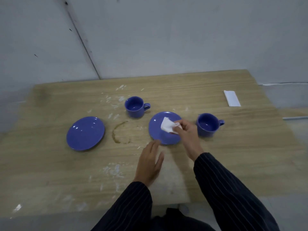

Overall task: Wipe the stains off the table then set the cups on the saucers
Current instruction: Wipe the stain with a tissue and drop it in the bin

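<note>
My right hand [187, 130] grips a crumpled white tissue [168, 125] held over the middle blue saucer [156, 130]. My left hand [150, 162] lies flat on the wooden table [233, 147], fingers apart, its fingertips near that saucer's front rim. A brown ring-shaped stain [119, 135] marks the table between the two saucers. The second blue saucer [85, 133] lies at the left. One blue cup [135, 106] stands behind the stain, handle to the right. The other blue cup [208, 125] stands right of the middle saucer.
A folded white tissue pack [232, 98] lies at the back right. White flecks and smears [113, 170] dot the table top. A grey wall [166, 39] rises right behind the table. The table's near edge runs just below my sleeves.
</note>
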